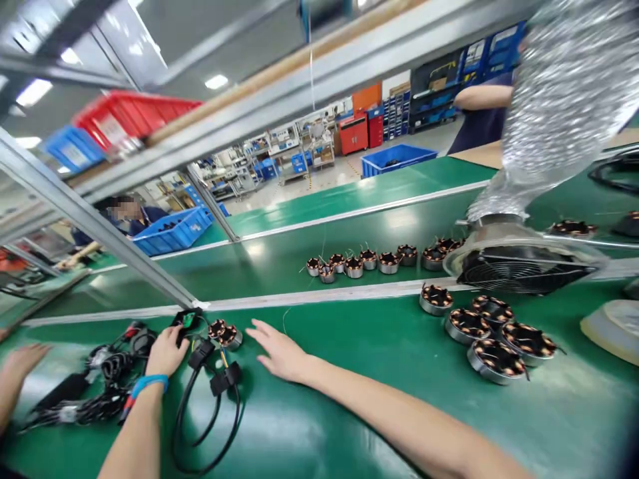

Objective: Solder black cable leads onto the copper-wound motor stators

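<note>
My left hand (pixel 167 351), with a blue band (pixel 150 382) at the wrist, has its fingers and thumb at the near edge of a small black box with a green face (pixel 188 320). My right hand (pixel 277 349) is held over the green bench with its fingers spread and nothing in them. Just left of its fingertips are two copper-wound motor stators (pixel 229 337), side by side. Near them lie two black connector blocks (pixel 225 379) with a looped black cable (pixel 182 426) and thin coloured wires.
Bundled black cables (pixel 112 372) lie to the left, beside another person's hand (pixel 24 362). Several stators (pixel 494 359) stand on the right, and a row of them (pixel 354 267) lines the far strip. A metal post (pixel 124 239) and a foil duct with a hood (pixel 524 256) rise from the bench.
</note>
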A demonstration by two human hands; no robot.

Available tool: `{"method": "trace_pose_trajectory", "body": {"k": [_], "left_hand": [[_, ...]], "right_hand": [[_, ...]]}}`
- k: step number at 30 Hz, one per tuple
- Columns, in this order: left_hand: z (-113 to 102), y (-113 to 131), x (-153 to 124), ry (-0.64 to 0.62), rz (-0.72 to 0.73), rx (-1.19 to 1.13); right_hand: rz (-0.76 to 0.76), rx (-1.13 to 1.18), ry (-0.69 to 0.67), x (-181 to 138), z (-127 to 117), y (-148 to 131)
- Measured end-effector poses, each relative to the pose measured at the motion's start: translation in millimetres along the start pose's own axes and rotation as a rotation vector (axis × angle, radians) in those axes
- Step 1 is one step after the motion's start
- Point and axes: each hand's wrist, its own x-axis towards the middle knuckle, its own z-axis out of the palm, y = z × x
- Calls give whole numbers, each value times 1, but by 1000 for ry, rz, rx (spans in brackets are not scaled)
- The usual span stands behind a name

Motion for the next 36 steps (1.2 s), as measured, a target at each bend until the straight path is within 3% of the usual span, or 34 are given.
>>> {"method": "trace_pose_trajectory", "body": {"k": [4,6,8,9,11,13,15,17,23,28,36], "left_hand": [[-58,35,11,9,-28,-12],[-83,75,15,68,-9,-39],[-98,142,11,255,113,-212],[-100,185,6,270,257,-298],[-93,275,-6,122,512,-349],[-76,349,-9,53,544,-337],[-58,392,3,-2,517,-306],[-45,404,24,-55,460,-262],[-30,386,64,-233,387,-127],[-28,383,88,-374,440,-66],[-33,365,126,-620,541,-31]], "right_hand": [[108,-201,39,-62,-100,31],[260,-322,81,-70,-153,52],[417,-437,111,-64,-195,75],[486,-489,112,-58,-210,86],[599,-575,87,-48,-225,106],[664,-637,34,-40,-226,119],[680,-681,-26,-35,-218,125],[669,-715,-65,-32,-209,128],[658,-731,-87,-18,-200,136],[677,-690,-145,-6,-202,152],[454,-665,-251,1,-200,155]]}}
